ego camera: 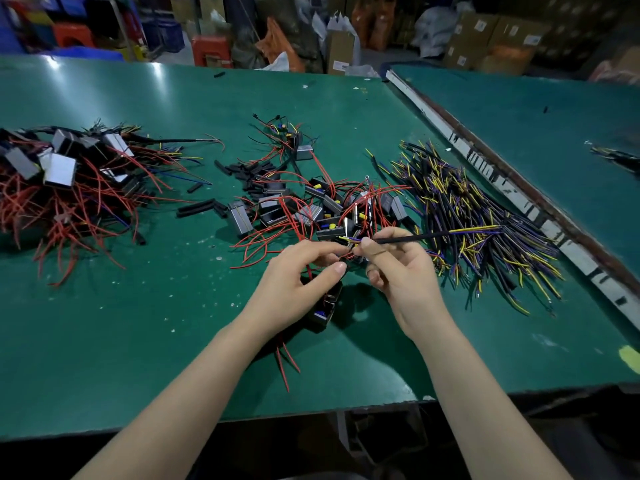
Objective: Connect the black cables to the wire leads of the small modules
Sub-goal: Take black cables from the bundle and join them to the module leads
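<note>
We pinch a thin black cable [408, 238] in our right hand [405, 271]; our left hand [301, 285] grips a boxy small module [325, 306] by its red leads above the matte green table [138, 323].

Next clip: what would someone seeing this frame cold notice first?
Probably the two hands at centre: the right hand pinches a black cable running off to the right, while the left hand holds a small module by its red leads. Next, the heaps on the green table: a pile of modules with red wires at far left, and a spread of black cables with yellow and purple ends at right.
</note>
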Motion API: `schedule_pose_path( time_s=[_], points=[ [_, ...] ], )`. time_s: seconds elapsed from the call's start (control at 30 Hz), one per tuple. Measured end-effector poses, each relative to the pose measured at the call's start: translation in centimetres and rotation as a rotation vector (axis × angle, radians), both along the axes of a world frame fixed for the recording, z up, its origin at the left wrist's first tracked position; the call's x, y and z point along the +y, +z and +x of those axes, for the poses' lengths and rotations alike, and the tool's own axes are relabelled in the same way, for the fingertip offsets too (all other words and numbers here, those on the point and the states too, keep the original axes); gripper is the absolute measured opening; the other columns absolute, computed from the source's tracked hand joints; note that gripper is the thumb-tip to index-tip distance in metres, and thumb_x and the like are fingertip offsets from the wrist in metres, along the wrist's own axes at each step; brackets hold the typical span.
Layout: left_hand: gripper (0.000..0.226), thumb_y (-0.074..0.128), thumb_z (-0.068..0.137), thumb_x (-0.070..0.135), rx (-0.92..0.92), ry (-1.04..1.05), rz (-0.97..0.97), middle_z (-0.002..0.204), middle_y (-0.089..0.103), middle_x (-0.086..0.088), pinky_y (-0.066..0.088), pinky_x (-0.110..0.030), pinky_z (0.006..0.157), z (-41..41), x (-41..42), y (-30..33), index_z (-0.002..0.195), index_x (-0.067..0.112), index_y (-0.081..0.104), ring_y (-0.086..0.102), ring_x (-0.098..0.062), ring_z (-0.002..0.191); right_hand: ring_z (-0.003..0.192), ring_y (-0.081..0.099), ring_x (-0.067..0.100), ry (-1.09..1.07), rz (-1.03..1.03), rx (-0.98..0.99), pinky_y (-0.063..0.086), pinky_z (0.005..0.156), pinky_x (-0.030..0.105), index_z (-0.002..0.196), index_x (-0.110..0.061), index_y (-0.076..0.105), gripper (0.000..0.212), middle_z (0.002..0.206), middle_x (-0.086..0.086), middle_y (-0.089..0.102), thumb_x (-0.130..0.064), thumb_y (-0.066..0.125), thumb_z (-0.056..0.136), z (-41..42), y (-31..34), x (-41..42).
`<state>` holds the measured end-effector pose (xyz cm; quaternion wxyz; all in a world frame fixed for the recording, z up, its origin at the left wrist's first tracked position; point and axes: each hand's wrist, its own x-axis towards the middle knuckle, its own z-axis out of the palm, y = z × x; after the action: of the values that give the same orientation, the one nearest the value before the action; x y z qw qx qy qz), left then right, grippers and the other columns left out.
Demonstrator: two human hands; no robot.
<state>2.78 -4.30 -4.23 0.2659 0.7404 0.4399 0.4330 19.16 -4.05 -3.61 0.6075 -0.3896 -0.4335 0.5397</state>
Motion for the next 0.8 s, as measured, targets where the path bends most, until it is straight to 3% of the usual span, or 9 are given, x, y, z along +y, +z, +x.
schedule_pose_path(
  time_s=[0.23, 0.37, 0.5, 0.63, 0.7, 0.8],
  points=[
    [0.017, 0.061, 0.083, 0.029, 0.004, 0.028, 0.014, 0.093, 0.065, 0.007, 0.046, -0.042, 0.09, -0.2, 0.5, 0.0, 0.094, 0.021, 0.071, 0.06, -0.013, 0.094, 0.059, 0.059, 0.002, 0.019, 0.055, -0.082, 0.041, 0.049, 0.013, 0.087, -0.019, 0.053, 0.015, 0.074, 0.003, 0.071, -0.008, 0.063, 0.087, -0.3, -0.2, -0.1],
    [0.012, 0.066, 0.084, 0.029, 0.092, -0.009, 0.019, 0.09, 0.062, 0.018, 0.043, -0.034, 0.088, -0.1, 0.5, -0.2, 0.095, 0.026, 0.068, 0.057, -0.005, 0.091, 0.056, 0.056, 0.003, -0.015, 0.081, -0.113, 0.04, 0.05, 0.014, 0.087, -0.019, 0.055, 0.012, 0.073, 0.002, 0.07, -0.009, 0.062, 0.09, -0.3, -0.3, -0.1],
    [0.011, 0.069, 0.084, 0.013, 0.139, -0.018, 0.023, 0.087, 0.062, 0.014, 0.041, -0.022, 0.083, 0.4, 0.5, -0.4, 0.094, 0.018, 0.068, 0.055, -0.005, 0.086, 0.055, 0.051, 0.006, -0.133, 0.102, -0.169, 0.039, 0.051, 0.016, 0.084, -0.024, 0.059, 0.009, 0.075, -0.001, 0.069, -0.03, 0.057, 0.09, 0.0, -0.2, 0.0],
    [0.009, 0.065, 0.087, 0.012, 0.139, -0.013, 0.005, 0.088, 0.061, 0.014, 0.035, -0.004, 0.076, 0.4, 0.3, -0.5, 0.095, 0.016, 0.065, 0.053, 0.0, 0.086, 0.054, 0.055, 0.008, -0.351, 0.085, -0.085, 0.038, 0.044, 0.016, 0.085, -0.019, 0.051, 0.014, 0.088, -0.002, 0.072, -0.021, 0.048, 0.099, 2.4, 0.7, 0.8],
    [0.009, 0.063, 0.089, 0.015, 0.14, -0.003, -0.014, 0.089, 0.058, 0.02, 0.033, -0.002, 0.076, 0.4, 0.3, -0.8, 0.096, 0.02, 0.062, 0.051, 0.003, 0.087, 0.046, 0.049, 0.007, -0.417, 0.081, -0.105, 0.036, 0.041, 0.016, 0.084, -0.019, 0.047, 0.015, 0.082, 0.0, 0.072, -0.02, 0.048, 0.099, 5.0, 1.4, 1.2],
    [0.011, 0.061, 0.09, 0.018, 0.152, -0.011, -0.018, 0.09, 0.057, 0.022, 0.034, -0.004, 0.076, 0.4, 0.3, -1.1, 0.095, 0.027, 0.058, 0.05, 0.007, 0.088, 0.038, 0.039, 0.003, -0.535, 0.013, -0.297, 0.03, 0.038, 0.017, 0.076, -0.02, 0.047, 0.025, 0.062, -0.001, 0.058, -0.033, 0.052, 0.097, 9.8, 2.6, 2.1]
  ],
)
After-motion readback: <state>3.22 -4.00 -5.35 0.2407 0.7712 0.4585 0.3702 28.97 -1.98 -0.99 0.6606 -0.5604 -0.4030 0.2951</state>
